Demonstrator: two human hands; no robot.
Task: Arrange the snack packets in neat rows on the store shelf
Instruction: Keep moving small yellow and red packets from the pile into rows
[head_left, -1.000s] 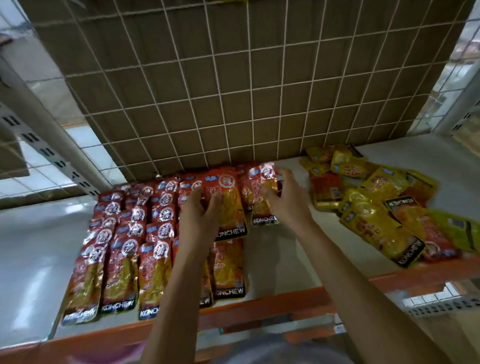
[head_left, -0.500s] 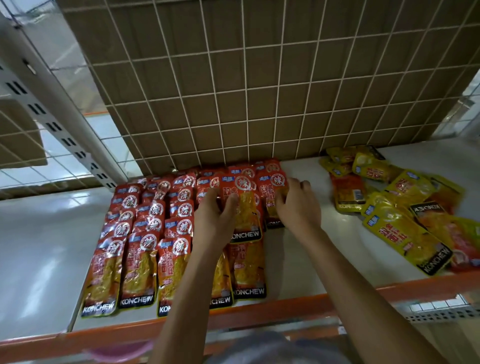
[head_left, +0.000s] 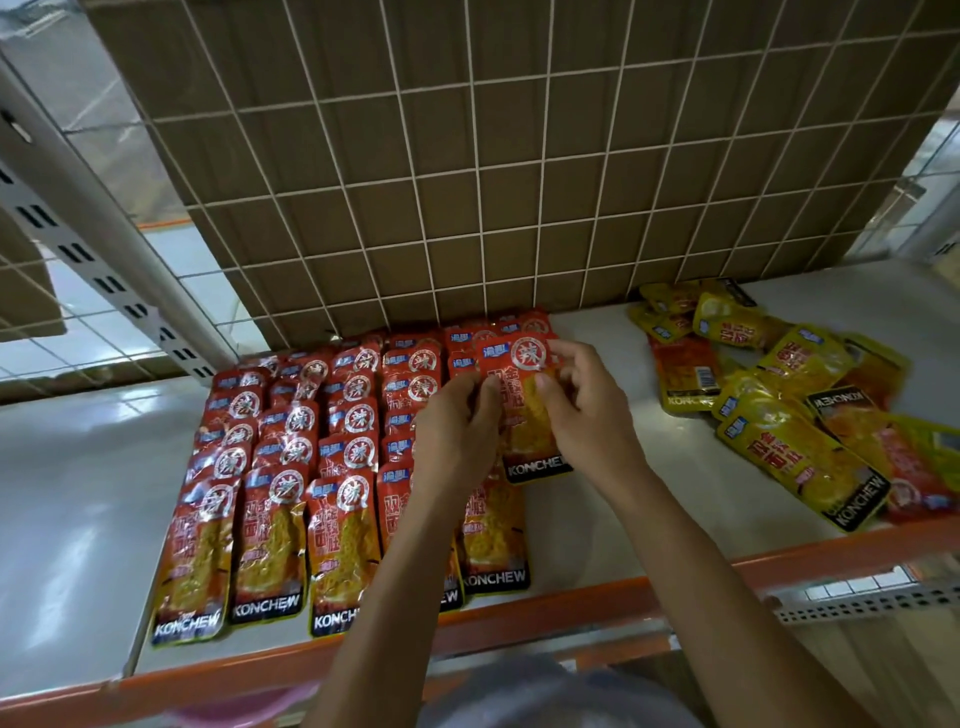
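Note:
Several red KONCHEW snack packets (head_left: 291, 467) lie in overlapping rows on the white shelf (head_left: 597, 530), filling its left-middle part. Both hands grip one red packet (head_left: 519, 374) at the right end of these rows, its KONCHEW band facing me. My left hand (head_left: 457, 421) pinches its left edge. My right hand (head_left: 582, 405) holds its right edge, thumb on the front. Below it another red packet (head_left: 493, 540) lies at the shelf front. A loose heap of yellow packets (head_left: 789, 415) lies to the right, unsorted.
A wire grid with brown cardboard (head_left: 467, 182) behind it closes the shelf's back. An orange rail (head_left: 571, 603) runs along the front edge. A white slotted upright (head_left: 93, 249) stands at the left. Bare shelf surface shows between the red rows and the yellow heap.
Both hands have closed in on one red packet at the right end of the rows and lifted its near end. The camera has swung slightly left and closer.

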